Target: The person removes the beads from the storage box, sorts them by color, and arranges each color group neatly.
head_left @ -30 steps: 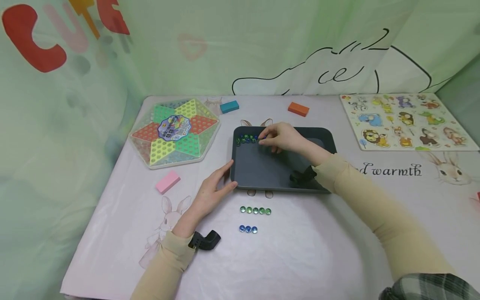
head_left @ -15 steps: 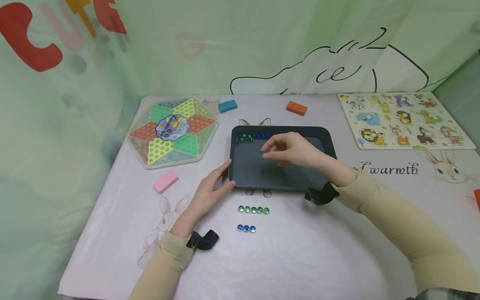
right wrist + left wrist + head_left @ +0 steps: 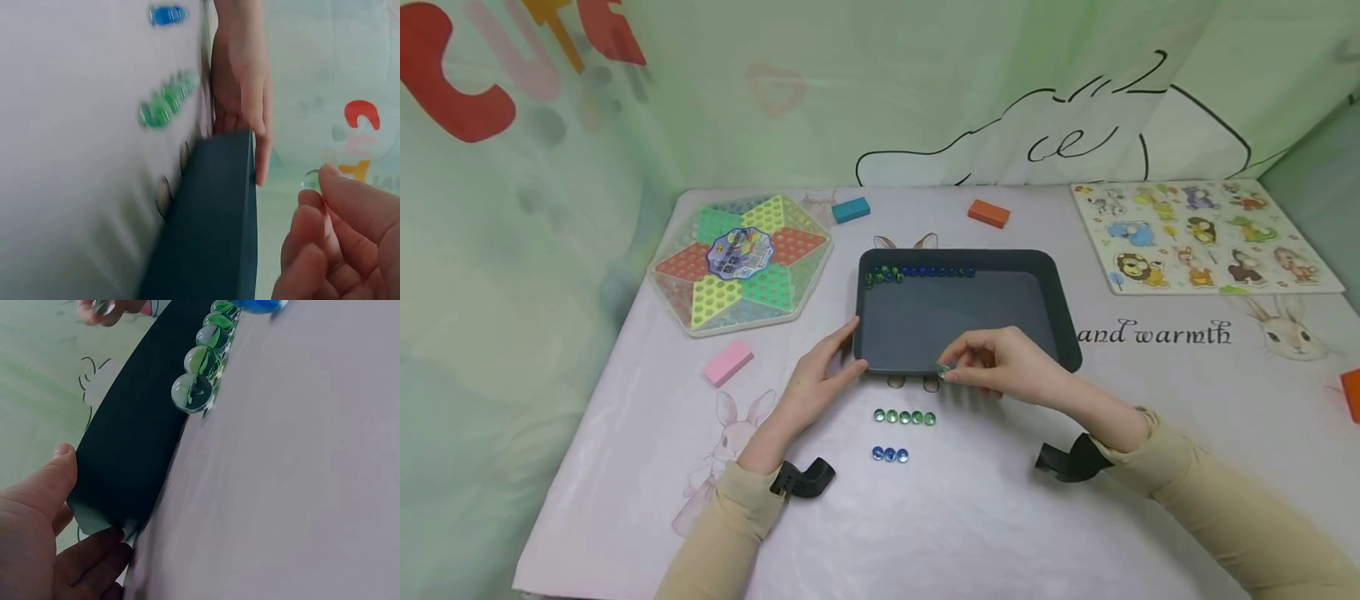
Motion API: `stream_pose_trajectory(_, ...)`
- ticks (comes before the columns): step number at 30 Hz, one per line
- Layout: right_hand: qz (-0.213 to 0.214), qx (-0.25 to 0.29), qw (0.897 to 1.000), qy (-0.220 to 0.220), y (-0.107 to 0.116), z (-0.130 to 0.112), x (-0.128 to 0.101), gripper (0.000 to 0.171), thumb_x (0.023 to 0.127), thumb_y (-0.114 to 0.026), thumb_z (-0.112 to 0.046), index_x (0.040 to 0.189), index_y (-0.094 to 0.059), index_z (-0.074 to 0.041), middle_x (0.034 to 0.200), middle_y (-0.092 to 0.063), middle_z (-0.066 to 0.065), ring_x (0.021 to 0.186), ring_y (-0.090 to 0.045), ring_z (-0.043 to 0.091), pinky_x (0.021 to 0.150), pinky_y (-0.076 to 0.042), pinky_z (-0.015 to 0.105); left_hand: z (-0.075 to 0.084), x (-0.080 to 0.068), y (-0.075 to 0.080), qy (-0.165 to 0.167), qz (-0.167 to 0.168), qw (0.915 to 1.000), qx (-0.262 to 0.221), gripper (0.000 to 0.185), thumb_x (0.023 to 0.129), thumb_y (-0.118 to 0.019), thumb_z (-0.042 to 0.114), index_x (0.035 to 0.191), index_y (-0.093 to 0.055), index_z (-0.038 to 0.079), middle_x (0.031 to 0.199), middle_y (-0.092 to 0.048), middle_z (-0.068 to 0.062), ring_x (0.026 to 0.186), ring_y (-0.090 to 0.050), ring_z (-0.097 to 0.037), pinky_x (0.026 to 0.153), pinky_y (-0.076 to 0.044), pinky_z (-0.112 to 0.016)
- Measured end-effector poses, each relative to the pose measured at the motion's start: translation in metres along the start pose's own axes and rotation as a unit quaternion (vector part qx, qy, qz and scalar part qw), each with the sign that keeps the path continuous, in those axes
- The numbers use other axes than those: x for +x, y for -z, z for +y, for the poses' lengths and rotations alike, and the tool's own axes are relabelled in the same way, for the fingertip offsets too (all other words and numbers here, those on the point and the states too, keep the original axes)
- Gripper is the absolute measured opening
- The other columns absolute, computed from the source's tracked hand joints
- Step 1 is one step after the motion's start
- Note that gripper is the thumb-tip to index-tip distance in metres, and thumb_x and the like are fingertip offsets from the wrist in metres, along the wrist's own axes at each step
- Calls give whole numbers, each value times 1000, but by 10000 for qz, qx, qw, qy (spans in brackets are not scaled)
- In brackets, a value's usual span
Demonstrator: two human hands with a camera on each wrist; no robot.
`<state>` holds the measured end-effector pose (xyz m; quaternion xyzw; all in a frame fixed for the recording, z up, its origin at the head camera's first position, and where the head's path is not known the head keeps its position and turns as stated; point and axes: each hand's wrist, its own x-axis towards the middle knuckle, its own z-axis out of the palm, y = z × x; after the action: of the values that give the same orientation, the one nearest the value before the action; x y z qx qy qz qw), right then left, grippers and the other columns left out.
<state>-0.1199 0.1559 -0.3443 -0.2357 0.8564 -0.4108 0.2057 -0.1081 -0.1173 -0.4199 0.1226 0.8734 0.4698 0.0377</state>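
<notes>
My right hand [image 3: 1015,365] pinches a clear glass marble with green in it [image 3: 310,180] between thumb and fingertips, above the front rim of the dark grey tray [image 3: 970,317]. Fairly straight, the fingers and thumb of my left hand [image 3: 814,382] touch the tray at its front left corner. Inside the tray, a row of blue and green marbles [image 3: 925,272] lies along the back edge, bunched at the left end. On the table in front sit a row of several green marbles [image 3: 906,417] and a row of three blue marbles [image 3: 891,455].
A hexagonal Chinese checkers board [image 3: 741,265] lies at the left, with a pink block [image 3: 728,363] before it. Behind the tray are a teal block [image 3: 851,210] and an orange block [image 3: 988,213]. An animal puzzle board [image 3: 1206,237] lies at the back right.
My right hand has come from the tray's back row to above its front rim, a green marble pinched in its fingertips. My left hand has stayed at the tray corner.
</notes>
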Motion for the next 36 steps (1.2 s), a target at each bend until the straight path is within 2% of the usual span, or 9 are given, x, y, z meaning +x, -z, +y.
stream_pose_trajectory(7,-174,7,9998,15,-28,15,-17,12,83,-68,-15,95,-68,-14,69,-60,3,44,-47,12,38,-39,22,0,-1,0,51,-18,10000,9,60,91,-57,35,145,-32,27,146,-37,-3,135,-34,-21,111,-29,-39)
stream_pose_trajectory(12,-59,-124,9999,-55,-40,22,-19,11,81,-71,-15,91,-68,-13,67,-57,-4,42,-45,6,40,-41,22,0,-1,0,55,-39,10000,-52,60,91,-57,35,145,-31,27,146,-38,-3,135,-35,-21,111,-29,-39)
stream_pose_trajectory(22,0,-380,9992,-144,-47,28,-18,13,81,-71,-17,91,-68,-11,66,-57,-5,42,-43,4,41,-39,21,1,-1,1,68,-43,10000,-22,60,91,-58,34,145,-31,28,147,-37,-3,136,-33,-21,112,-28,-39)
stream_pose_trajectory(36,-106,-320,9993,-176,-47,29,-17,15,81,-70,-18,93,-68,-10,65,-56,-5,43,-45,5,42,-40,21,1,0,0,63,-17,10000,-31,60,91,-57,35,145,-32,27,146,-38,-3,135,-34,-21,111,-28,-39)
